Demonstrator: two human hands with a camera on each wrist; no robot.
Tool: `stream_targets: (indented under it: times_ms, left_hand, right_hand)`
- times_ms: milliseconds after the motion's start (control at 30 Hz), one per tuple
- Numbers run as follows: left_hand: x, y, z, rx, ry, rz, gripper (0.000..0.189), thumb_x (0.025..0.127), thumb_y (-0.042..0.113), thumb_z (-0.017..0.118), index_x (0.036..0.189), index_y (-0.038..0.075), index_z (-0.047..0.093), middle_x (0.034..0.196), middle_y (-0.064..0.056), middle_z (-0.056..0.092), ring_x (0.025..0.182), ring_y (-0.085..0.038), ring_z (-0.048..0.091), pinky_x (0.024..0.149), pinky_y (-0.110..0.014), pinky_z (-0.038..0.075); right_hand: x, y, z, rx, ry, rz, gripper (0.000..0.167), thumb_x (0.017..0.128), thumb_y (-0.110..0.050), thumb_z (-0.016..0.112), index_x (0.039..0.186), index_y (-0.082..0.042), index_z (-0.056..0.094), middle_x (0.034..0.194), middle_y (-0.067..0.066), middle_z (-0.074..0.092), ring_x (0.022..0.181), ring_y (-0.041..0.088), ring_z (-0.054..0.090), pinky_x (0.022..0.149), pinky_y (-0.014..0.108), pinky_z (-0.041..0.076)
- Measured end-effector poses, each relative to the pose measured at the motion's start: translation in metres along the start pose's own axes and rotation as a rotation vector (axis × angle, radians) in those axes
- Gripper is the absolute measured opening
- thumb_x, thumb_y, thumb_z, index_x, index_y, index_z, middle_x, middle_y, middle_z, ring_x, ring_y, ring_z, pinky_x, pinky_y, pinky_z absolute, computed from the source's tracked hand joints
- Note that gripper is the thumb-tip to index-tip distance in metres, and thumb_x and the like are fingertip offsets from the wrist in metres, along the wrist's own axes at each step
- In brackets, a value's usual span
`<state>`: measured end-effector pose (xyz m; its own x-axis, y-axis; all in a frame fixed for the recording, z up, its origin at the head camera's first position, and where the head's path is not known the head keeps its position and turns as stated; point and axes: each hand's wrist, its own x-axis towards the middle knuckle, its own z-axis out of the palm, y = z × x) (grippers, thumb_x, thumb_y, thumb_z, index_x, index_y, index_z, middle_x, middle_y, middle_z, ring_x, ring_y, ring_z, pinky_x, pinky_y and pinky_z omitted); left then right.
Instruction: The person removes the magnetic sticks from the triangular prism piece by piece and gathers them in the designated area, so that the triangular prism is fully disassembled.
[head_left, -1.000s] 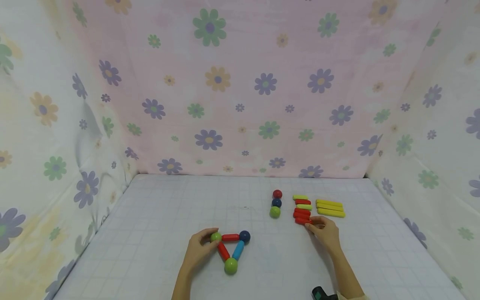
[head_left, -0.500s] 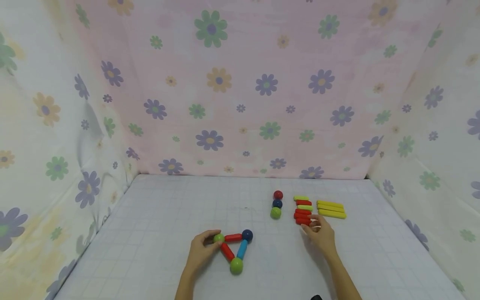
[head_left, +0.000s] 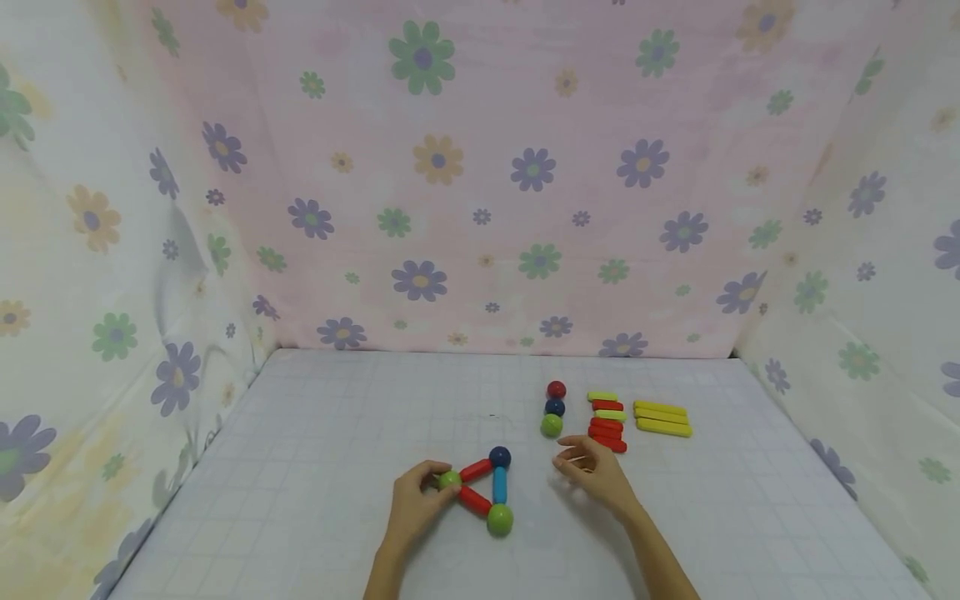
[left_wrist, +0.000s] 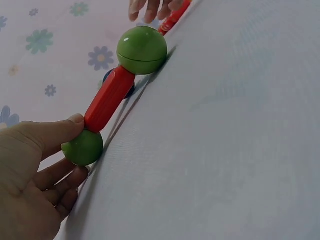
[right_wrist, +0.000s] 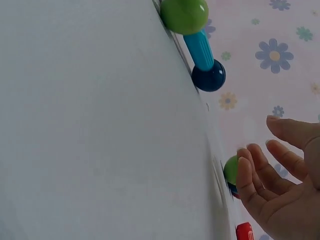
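Observation:
My left hand [head_left: 415, 506] pinches a small green ball [left_wrist: 84, 148] between thumb and fingers. The ball is one corner of a flat triangle of balls and rods on the table. Two red rods [head_left: 476, 501] run from it, one to a dark blue ball [head_left: 500, 457] and the other to a larger green ball [head_left: 500, 520]. A light blue rod [head_left: 500, 486] joins those two. To the triangle's right hovers my right hand [head_left: 596, 479], holding nothing, with thumb and fingers apart and loosely bent in the right wrist view.
Behind my right hand, a red ball [head_left: 557, 389], a dark blue ball [head_left: 555, 407] and a green ball [head_left: 552, 426] stand in a row. Beside them lie short red rods [head_left: 607, 435] and light green rods [head_left: 610, 416], then longer yellow rods [head_left: 663, 427]. Flowered cloth encloses the table.
My right hand has left the short red rods and moved left toward the triangle. My left hand has shifted the triangle slightly right and turned it, so the light blue rod now points away from me.

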<state>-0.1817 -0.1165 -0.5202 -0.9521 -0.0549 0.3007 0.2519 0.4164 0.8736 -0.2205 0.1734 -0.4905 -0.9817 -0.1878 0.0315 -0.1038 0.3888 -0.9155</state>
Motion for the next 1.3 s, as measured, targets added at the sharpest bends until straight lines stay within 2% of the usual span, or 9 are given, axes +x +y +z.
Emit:
stream_targets:
  times_ms: [233,333,433,633,800,900,1000,1167,1300]
  left_hand:
    - [0.0,0.005,0.007,0.07,-0.009,-0.011,0.025,0.072,0.017,0.079,0.09,0.005,0.066,0.085,0.0,0.066,0.074,-0.01,0.055,0.068,-0.024,0.047]
    - [-0.002,0.008,0.012,0.117,0.022,0.009,0.023,0.071,0.017,0.08,0.086,0.008,0.065,0.082,0.002,0.064,0.073,-0.011,0.054,0.067,-0.024,0.047]
    - [-0.003,0.011,0.016,0.183,0.076,0.052,0.022,0.07,0.017,0.08,0.082,0.009,0.063,0.077,0.003,0.062,0.071,-0.011,0.053,0.066,-0.024,0.045]
    - [-0.006,0.013,0.022,0.283,0.156,0.105,0.024,0.069,0.02,0.081,0.078,0.011,0.06,0.072,0.004,0.06,0.068,-0.011,0.053,0.066,-0.028,0.039]
    - [-0.006,0.014,0.023,0.29,0.156,0.086,0.024,0.069,0.02,0.081,0.079,0.012,0.061,0.072,0.004,0.06,0.068,-0.011,0.054,0.069,-0.031,0.034]
    - [-0.006,0.014,0.023,0.291,0.146,0.074,0.023,0.07,0.022,0.08,0.079,0.012,0.061,0.072,0.005,0.06,0.069,-0.011,0.054,0.069,-0.032,0.035]
    - [-0.006,0.015,0.022,0.269,0.109,0.051,0.022,0.071,0.023,0.079,0.081,0.012,0.063,0.073,0.006,0.06,0.07,-0.01,0.053,0.069,-0.03,0.037]
    - [-0.006,0.017,0.023,0.168,-0.001,-0.021,0.022,0.075,0.023,0.077,0.086,0.01,0.063,0.077,0.007,0.059,0.071,-0.006,0.051,0.067,-0.022,0.043]
    - [-0.006,0.017,0.023,0.094,-0.069,-0.037,0.024,0.078,0.029,0.075,0.078,0.01,0.061,0.07,0.007,0.056,0.066,-0.004,0.05,0.061,-0.02,0.045]
  right_hand:
    - [0.001,-0.006,0.017,0.01,-0.27,-0.079,0.039,0.089,-0.019,0.064,0.119,0.005,0.055,0.103,0.016,0.064,0.086,0.023,0.063,0.066,0.025,0.053]
    - [0.0,-0.012,0.023,0.022,-0.357,-0.109,0.035,0.089,-0.016,0.064,0.116,0.005,0.057,0.1,0.014,0.064,0.084,0.022,0.061,0.064,0.024,0.052]
    - [-0.001,-0.017,0.028,0.033,-0.4,-0.121,0.032,0.089,-0.014,0.064,0.113,0.005,0.059,0.097,0.013,0.065,0.08,0.019,0.06,0.062,0.025,0.052]
    - [-0.002,-0.019,0.031,-0.01,-0.41,-0.122,0.032,0.085,-0.017,0.07,0.109,0.001,0.06,0.094,0.01,0.066,0.077,0.016,0.059,0.063,0.023,0.051]
    - [-0.004,-0.02,0.033,-0.047,-0.422,-0.105,0.038,0.081,-0.022,0.074,0.108,-0.002,0.056,0.097,0.008,0.065,0.077,0.015,0.058,0.064,0.022,0.05]
    - [-0.004,-0.019,0.035,-0.044,-0.407,-0.123,0.034,0.082,-0.018,0.073,0.107,-0.001,0.056,0.097,0.01,0.064,0.075,0.016,0.057,0.064,0.021,0.05]
    - [-0.003,-0.017,0.037,-0.037,-0.383,-0.128,0.031,0.083,-0.014,0.071,0.106,0.0,0.057,0.098,0.01,0.063,0.072,0.016,0.057,0.061,0.021,0.05]
    - [-0.001,-0.016,0.043,-0.094,-0.302,-0.112,0.031,0.084,-0.014,0.068,0.109,0.001,0.057,0.101,0.01,0.061,0.069,0.015,0.056,0.057,0.021,0.05]
    - [-0.001,-0.019,0.045,-0.162,-0.223,-0.127,0.033,0.084,-0.013,0.067,0.111,0.004,0.057,0.1,0.011,0.062,0.068,0.015,0.053,0.057,0.019,0.047]
